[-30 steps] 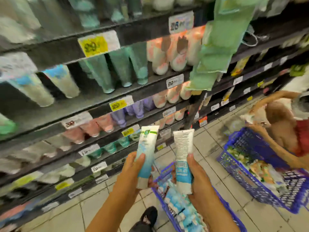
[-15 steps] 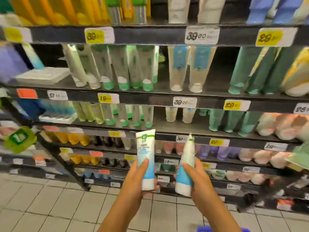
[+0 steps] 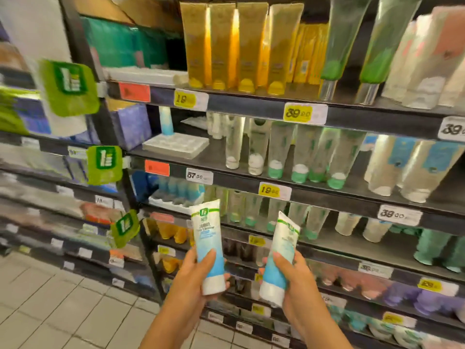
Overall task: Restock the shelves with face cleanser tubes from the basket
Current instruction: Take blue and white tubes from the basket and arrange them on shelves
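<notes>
Head view: one cleanser tube (image 3: 210, 248) in left hand (image 3: 193, 280); another tube (image 3: 280, 258) in right hand (image 3: 295, 283).

The basket has gone from view; the right tube (image 3: 279, 258) now tilts, its front showing.

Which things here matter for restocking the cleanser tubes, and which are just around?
Job:
left hand with blue-white tube
right hand with second tube
white tray

Not:
gold tubes
green shelf tags

shelves (image 3: 251, 176) dark, price-tagged | top: yellow tubes (image 3: 241, 46) | middle: green-cap tubes (image 3: 302, 152), white tray (image 3: 176, 144) | floor (image 3: 63, 311) tiled
</notes>
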Motion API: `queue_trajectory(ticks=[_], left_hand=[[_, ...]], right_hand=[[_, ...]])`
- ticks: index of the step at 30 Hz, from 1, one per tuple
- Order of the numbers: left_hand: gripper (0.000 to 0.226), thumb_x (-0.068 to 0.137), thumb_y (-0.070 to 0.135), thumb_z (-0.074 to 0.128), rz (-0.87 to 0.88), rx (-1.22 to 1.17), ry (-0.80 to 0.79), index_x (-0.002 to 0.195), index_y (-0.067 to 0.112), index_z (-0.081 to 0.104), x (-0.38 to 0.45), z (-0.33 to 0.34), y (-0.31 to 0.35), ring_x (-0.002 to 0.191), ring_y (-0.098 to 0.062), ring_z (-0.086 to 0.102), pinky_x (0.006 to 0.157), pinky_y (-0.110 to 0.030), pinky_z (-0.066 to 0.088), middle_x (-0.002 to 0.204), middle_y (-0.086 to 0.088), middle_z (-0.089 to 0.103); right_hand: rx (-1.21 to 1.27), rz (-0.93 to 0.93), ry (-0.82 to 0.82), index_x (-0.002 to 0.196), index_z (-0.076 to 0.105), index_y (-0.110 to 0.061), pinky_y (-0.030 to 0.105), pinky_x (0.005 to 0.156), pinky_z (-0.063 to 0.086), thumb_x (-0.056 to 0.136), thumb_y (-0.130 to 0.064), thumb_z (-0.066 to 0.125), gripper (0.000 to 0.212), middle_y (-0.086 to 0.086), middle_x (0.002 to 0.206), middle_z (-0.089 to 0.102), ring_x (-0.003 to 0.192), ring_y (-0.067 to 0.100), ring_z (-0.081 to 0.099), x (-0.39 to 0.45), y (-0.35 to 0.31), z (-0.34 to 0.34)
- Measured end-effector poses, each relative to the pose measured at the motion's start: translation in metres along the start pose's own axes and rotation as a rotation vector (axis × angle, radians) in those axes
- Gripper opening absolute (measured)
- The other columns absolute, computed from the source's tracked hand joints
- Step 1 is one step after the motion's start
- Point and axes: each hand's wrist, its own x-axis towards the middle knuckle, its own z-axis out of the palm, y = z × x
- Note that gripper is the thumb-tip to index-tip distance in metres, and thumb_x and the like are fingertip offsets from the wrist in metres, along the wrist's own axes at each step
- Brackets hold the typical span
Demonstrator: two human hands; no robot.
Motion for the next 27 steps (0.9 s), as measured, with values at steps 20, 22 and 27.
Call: queue_trajectory(ticks=[20,22,27], left_hand=[[0.048,0.067,0.035,0.063,0.095,0.077,-0.019,0.112,0.019,0.056,0.137,-0.122,0.13,0.064,-0.011,0.066,0.049,-0.025,0.051,0.084,-0.006,0.071],[0.045,0.068,0.033,0.063,0.127,0.088,0.0,0.111,0.02,0.057,0.156,-0.12,0.143,0.065,-0.01,0.067,0.05,-0.026,0.052,0.08,-0.003,0.073],[0.039,0.071,0.031,0.062,0.22,0.071,0.058,0.109,0.023,0.057,0.197,-0.112,0.174,0.069,-0.009,0.069,0.053,-0.023,0.053,0.082,0.002,0.074]], right_hand=[[0.172,0.078,-0.218,0.118,0.051,-0.001,0.044,0.076,0.053,0.091,-0.009,0.049,0.029,0.017,0.097,0.061,0.083,0.03,0.06,0.147,-0.015,0.204],[0.117,0.022,-0.236,0.116,0.053,-0.003,0.039,0.071,0.054,0.09,-0.008,0.05,0.027,0.014,0.098,0.063,0.083,0.025,0.062,0.172,-0.027,0.218],[0.042,-0.037,-0.236,0.1,0.058,-0.01,0.029,0.053,0.057,0.089,-0.007,0.056,0.011,0.009,0.093,0.068,0.075,0.019,0.068,0.234,-0.061,0.256]])
